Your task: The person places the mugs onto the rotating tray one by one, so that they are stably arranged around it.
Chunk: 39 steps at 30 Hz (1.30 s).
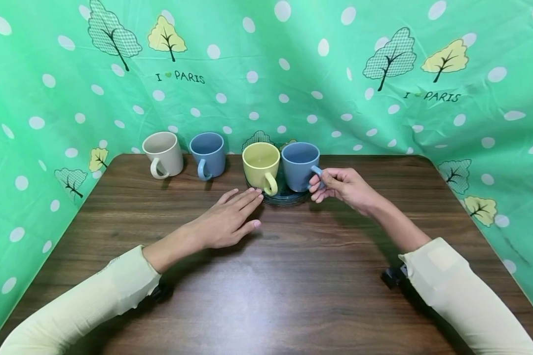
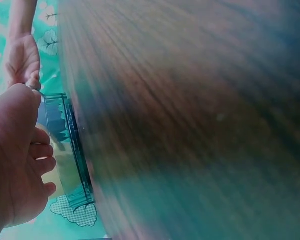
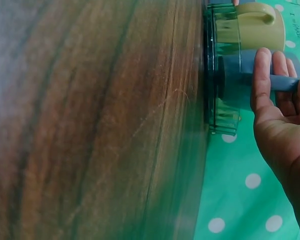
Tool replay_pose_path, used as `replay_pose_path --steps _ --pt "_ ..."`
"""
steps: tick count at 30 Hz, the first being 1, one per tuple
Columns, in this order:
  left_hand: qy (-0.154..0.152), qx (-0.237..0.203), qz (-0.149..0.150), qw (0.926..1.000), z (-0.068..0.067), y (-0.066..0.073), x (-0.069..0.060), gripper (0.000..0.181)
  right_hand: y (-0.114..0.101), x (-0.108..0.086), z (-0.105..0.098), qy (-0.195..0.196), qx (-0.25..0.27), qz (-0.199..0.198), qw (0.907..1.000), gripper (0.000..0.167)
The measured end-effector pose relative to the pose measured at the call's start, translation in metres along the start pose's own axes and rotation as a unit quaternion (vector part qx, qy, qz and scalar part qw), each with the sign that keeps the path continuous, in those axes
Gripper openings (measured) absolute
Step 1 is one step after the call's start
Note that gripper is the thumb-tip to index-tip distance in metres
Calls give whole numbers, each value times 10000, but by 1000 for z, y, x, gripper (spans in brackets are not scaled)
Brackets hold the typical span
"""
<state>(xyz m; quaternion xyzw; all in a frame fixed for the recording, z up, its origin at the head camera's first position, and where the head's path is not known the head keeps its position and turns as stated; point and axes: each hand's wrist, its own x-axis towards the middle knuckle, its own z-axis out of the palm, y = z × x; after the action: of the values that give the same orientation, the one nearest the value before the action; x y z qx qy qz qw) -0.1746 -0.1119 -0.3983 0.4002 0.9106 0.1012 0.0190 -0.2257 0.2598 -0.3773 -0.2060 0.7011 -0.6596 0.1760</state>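
A yellow mug (image 1: 260, 160) and a blue mug (image 1: 299, 167) stand side by side in a low, clear glass dish (image 1: 286, 199) near the table's back edge. My right hand (image 1: 348, 189) pinches the blue mug's handle from the right; the right wrist view shows this hand (image 3: 285, 120) at the same handle. Fingers nearly straight, my left hand (image 1: 224, 222) reaches to the dish's front left rim, just below the yellow mug's handle. In the left wrist view the left hand (image 2: 15, 155) partly hides the dish (image 2: 70, 150) and the yellow mug.
Left of the dish, a white mug (image 1: 169, 154) and another blue mug (image 1: 209, 153) stand near the back edge of the brown wooden table (image 1: 257, 286). A green dotted curtain (image 1: 284, 79) hangs behind the table and along its sides.
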Motion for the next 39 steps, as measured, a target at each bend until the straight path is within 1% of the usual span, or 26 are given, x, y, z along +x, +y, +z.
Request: replay_pose_path --steps 4,6,12,15,22,28,34,39 --pt "23 2 -11 10000 1 -1 0 68 -2 0 -3 51 -80 15 10000 41" --pt "44 20 -7 10000 1 -1 0 68 -3 -1 -5 126 -201 48 9997 42" --pt "138 72 48 9999 1 -2 -1 68 -7 2 -12 395 -965 163 9944 45" --pt "113 58 24 9999 0 -2 -1 68 -8 5 -15 446 -1185 194 9918 44" --pt "46 -1 -12 10000 0 -3 -1 68 -9 8 -22 518 -1365 195 9891 41" --pt "39 -28 -12 10000 1 -3 -1 68 -12 9 -24 559 -1418 306 9878 37" --pt "13 -72 -41 10000 0 -3 -1 68 -11 11 -28 559 -1464 106 9876 30" --pt "12 -66 -45 10000 0 -4 -1 68 -11 14 -31 614 -1535 14 9862 29"
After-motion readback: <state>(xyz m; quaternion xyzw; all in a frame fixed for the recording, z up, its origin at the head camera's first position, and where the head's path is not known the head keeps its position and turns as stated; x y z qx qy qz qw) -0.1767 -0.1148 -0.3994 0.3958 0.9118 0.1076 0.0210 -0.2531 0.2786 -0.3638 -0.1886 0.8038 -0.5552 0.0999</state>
